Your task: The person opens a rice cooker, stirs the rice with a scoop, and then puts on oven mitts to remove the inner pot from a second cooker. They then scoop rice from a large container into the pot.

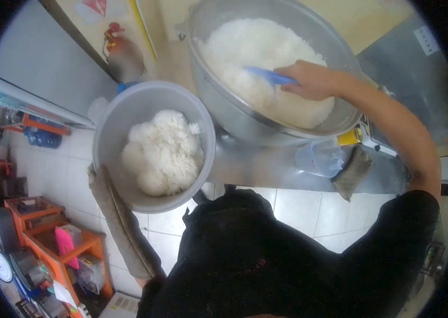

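Observation:
My right hand (311, 80) is closed round the handle of a blue rice scoop (267, 75), its blade partly sunk in the white cooked rice (266, 42). That rice lies in a large metal pot (234, 114) on the counter. To the left is a grey tub (102, 132) holding several rounded mounds of rice (163, 153). A long brown oven mitt (123, 222) covers my left hand and forearm. Its end lies against the outer left side of the tub, below the rim, and appears to hold it; the fingers are hidden inside.
On the metal counter (240, 169) stand a clear measuring jug (319, 158) and a second brown mitt (352, 172). A fire extinguisher (124, 55) is by the wall. Orange shelving (60, 238) with boxes stands lower left on the tiled floor (293, 212).

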`<state>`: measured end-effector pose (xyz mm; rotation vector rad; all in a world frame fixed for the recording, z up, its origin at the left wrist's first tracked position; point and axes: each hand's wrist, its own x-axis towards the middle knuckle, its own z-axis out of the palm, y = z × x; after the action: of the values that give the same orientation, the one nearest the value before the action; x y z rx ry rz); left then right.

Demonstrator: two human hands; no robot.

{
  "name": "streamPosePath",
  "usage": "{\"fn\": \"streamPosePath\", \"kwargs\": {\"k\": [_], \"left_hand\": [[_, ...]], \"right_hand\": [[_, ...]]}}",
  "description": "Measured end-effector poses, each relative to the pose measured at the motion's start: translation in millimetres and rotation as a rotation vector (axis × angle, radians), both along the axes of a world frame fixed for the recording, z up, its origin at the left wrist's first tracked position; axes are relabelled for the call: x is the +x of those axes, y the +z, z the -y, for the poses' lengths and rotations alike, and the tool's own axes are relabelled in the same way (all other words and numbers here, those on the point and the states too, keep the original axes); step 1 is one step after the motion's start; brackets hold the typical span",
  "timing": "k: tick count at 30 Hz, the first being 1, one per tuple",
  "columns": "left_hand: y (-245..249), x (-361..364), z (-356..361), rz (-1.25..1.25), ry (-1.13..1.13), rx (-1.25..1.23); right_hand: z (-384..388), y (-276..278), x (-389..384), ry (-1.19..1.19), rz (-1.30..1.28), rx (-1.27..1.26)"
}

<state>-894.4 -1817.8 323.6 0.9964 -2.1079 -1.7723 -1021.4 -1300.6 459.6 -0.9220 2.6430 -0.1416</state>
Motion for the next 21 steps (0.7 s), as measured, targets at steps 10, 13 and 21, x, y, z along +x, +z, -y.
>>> {"fn": "streamPosePath", "kwargs": {"k": [10,13,21], "left_hand": [[7,4,4,-0.040,-0.103,-0.036],[31,10,-21,-0.099,-0.018,0.124],[19,20,3,-0.162,-0.057,0.004]], "right_hand": [[-33,39,18,-0.510,0.576,-0.199],[-38,48,10,-0.536,0.557,-0.242],[75,133,-12,-0.393,0.196,-0.289]]}}
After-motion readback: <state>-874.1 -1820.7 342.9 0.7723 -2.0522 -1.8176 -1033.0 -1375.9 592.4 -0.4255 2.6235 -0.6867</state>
